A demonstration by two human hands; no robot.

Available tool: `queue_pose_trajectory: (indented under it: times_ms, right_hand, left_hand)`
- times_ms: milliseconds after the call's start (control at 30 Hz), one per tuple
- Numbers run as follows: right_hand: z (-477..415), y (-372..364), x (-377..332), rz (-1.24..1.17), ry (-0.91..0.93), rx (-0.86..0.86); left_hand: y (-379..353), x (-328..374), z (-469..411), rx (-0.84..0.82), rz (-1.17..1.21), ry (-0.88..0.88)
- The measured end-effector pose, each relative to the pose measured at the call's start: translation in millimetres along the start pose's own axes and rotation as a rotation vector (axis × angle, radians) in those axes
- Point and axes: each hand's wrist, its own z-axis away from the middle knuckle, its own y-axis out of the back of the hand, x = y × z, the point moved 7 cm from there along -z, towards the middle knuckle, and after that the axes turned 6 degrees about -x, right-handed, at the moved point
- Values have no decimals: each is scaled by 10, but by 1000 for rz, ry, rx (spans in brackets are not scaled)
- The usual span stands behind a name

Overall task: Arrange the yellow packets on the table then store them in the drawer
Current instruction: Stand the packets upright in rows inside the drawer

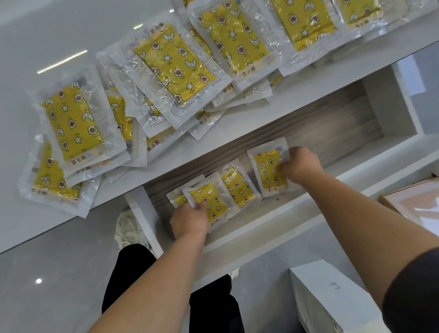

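Several yellow packets (pixel 175 64) with star and moon prints in clear wrappers lie in overlapping piles along the white table (pixel 27 36) edge. Below it the drawer (pixel 333 127) stands pulled out, with a grey wood-grain bottom. Inside lie a few packets. My left hand (pixel 190 220) grips the left packet (pixel 210 201) at its near corner. My right hand (pixel 300 164) holds the right packet (pixel 269 169) by its right edge. Another packet (pixel 238 185) lies between them, partly under the left one.
A white box (pixel 333 304) stands on the floor at the lower right. A pinkish flat box (pixel 423 204) sits at the right edge. My dark trousers (pixel 211 308) and a light shoe (pixel 128 230) are below the drawer front. The drawer's far right part shows bare bottom.
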Motion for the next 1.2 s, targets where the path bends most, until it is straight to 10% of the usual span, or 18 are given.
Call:
queue_pose_trajectory:
  times_ms: [133,300,567,900,1200]
  right_hand:
    - [35,48,-11,243,13,137]
    - [117,-90,-210,412,234,250]
    - [385,-667,-751,756,731,211]
    - [343,-640,-974,948,637,272]
    - [308,-469,-913,647,596,380]
  left_hand:
    - [131,-10,3,-20,-267,14]
    - [350,522,231,271,-728,-403]
    - [118,646,208,184,-939,-617]
    - [346,441,-131,-168,-817,-417]
    - [447,497,-182,-94,-1118,-519]
